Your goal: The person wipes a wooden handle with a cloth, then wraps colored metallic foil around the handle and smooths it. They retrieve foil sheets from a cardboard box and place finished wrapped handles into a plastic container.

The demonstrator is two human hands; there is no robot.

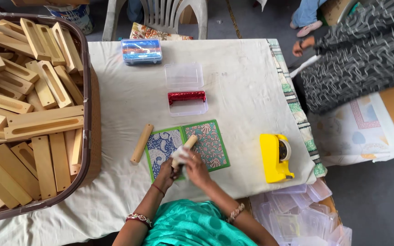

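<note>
Both hands meet over the patterned green cards (189, 146): the left hand (166, 171) and right hand (196, 167) are clamped on a wooden dowel (185, 148); another dowel (142, 143) lies left.

Single head-worn view, looking steeply down, almost plan-like, from above the seated person onto a cloth-covered table (233, 68). The wearer's body sits at the bottom edge; the table's far edge and a plastic chair (169, 16) lie toward the top, so the camera faces away from the wearer. The range is moderate: the whole tabletop fits, with a basket (86, 91) cut off at left and floor and another person (356, 50) at right. No second view exists.
</note>
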